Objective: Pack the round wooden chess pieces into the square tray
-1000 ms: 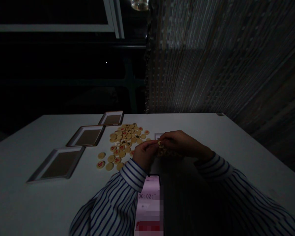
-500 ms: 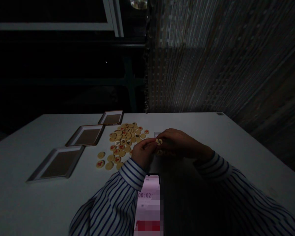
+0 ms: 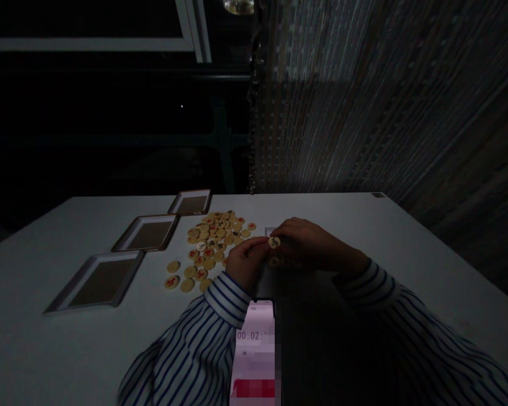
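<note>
Pinching a round wooden disc (image 3: 274, 242) with a black character near the frame's centre, the left hand (image 3: 249, 258) and right hand (image 3: 311, 242) have fingertips closed on its edges, above a partly hidden tray (image 3: 269, 230). Loose wooden discs (image 3: 207, 264) crowd close to the left hand, some overlapping; bare white counter (image 3: 410, 270) spreads at right. Three shallow rectangular trays (image 3: 147, 233) run diagonally at left, rims raised. A glossy phone (image 3: 256, 349) lies at lower centre, beside the striped fabric sleeve (image 3: 195, 344).

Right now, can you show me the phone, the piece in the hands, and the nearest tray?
Phone (image 3: 254, 321): head view, on its screen.
Piece (image 3: 274, 242): head view, on its marked face.
Tray (image 3: 124, 282): head view, right rim.
</note>
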Tool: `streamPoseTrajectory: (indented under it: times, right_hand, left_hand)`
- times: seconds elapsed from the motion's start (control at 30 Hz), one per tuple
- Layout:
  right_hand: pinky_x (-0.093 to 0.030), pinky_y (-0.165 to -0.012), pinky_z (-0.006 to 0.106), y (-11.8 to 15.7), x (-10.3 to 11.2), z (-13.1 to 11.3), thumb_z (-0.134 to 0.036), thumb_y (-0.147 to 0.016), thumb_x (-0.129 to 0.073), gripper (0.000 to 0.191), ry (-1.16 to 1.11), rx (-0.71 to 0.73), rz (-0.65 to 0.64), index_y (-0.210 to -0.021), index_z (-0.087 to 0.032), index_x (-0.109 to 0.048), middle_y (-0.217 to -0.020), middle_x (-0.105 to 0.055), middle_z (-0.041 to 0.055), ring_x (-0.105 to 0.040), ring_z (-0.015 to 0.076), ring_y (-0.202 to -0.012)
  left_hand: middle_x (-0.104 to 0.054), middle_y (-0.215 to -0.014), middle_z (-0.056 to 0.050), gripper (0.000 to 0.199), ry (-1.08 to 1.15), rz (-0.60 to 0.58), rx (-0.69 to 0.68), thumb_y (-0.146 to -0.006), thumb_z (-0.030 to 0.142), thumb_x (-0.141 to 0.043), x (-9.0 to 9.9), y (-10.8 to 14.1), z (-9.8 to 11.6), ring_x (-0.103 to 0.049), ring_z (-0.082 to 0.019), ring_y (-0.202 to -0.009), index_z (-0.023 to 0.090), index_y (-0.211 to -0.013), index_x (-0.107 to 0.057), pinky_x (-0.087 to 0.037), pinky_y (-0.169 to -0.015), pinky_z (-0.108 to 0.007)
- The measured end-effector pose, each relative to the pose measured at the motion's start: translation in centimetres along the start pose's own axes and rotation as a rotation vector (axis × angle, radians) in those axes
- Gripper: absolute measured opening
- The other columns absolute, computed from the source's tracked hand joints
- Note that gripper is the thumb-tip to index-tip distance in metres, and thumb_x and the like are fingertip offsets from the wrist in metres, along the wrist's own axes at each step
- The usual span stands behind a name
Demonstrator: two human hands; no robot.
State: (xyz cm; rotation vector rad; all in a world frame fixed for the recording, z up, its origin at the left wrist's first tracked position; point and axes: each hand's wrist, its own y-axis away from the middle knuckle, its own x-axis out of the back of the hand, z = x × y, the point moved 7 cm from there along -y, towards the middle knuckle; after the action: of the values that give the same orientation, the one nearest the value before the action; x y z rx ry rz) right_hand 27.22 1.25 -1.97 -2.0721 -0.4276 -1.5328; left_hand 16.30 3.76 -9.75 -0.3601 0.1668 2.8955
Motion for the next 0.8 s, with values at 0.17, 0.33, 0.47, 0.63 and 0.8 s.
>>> streamPoseTrajectory:
  times: [0.17,0.33,0.47,0.63,0.8]
  right_hand:
    - [-0.038,-0.080,0.032,0.2,0.5,0.4,-0.030,-0.082,-0.049,0.029,0.025,-0.026,0.019,-0.105,-0.016,-0.058,-0.098,-0.061,0.0092,-0.052,0.0189,-0.093]
    - [-0.037,-0.081,0.032,0.5,1.1,0.8,-0.030,-0.081,-0.048,0.029,0.068,-0.055,0.021,-0.106,-0.016,-0.058,-0.099,-0.061,0.0090,-0.052,0.0193,-0.093]
    - [-0.037,-0.080,0.031,0.8,1.5,1.3,-0.030,-0.081,-0.047,0.029,0.114,-0.093,-0.006,-0.104,-0.015,-0.058,-0.098,-0.062,0.0091,-0.053,0.0196,-0.092]
    - [-0.038,-0.077,0.031,1.1,1.3,2.2,-0.030,-0.081,-0.046,0.029,0.166,-0.132,-0.058,-0.102,-0.016,-0.060,-0.097,-0.063,0.0089,-0.054,0.0197,-0.088]
    - [-0.038,-0.074,0.030,1.4,0.5,3.0,-0.031,-0.082,-0.044,0.028,0.219,-0.168,-0.126,-0.100,-0.018,-0.062,-0.092,-0.064,0.0084,-0.056,0.0197,-0.085]
  left_hand:
    - [-0.068,-0.072,-0.004,0.017,-0.194,0.039,-0.140,-0.062,0.021,-0.064,0.2,0.0,0.9,-0.062,-0.014,-0.069,0.014,-0.078,-0.066,-0.050,-0.067,-0.026]
    - [-0.067,-0.083,-0.006,0.024,-0.518,0.016,-0.305,-0.066,0.024,-0.061,0.2,0.1,1.1,-0.061,-0.016,-0.075,0.016,-0.089,-0.065,-0.049,-0.072,-0.029]
    - [-0.064,-0.096,-0.008,0.031,-0.775,-0.031,-0.426,-0.067,0.023,-0.061,-0.4,0.3,1.3,-0.059,-0.019,-0.088,0.017,-0.097,-0.062,-0.046,-0.081,-0.034]
    - [-0.062,-0.104,-0.010,0.034,-0.941,-0.101,-0.487,-0.066,0.021,-0.062,-1.2,0.6,1.3,-0.056,-0.023,-0.098,0.017,-0.100,-0.059,-0.043,-0.088,-0.040]
    - [-0.062,-0.104,-0.011,0.033,-1.012,-0.155,-0.517,-0.066,0.019,-0.061,-1.7,0.8,1.1,-0.056,-0.023,-0.100,0.016,-0.099,-0.058,-0.043,-0.089,-0.039]
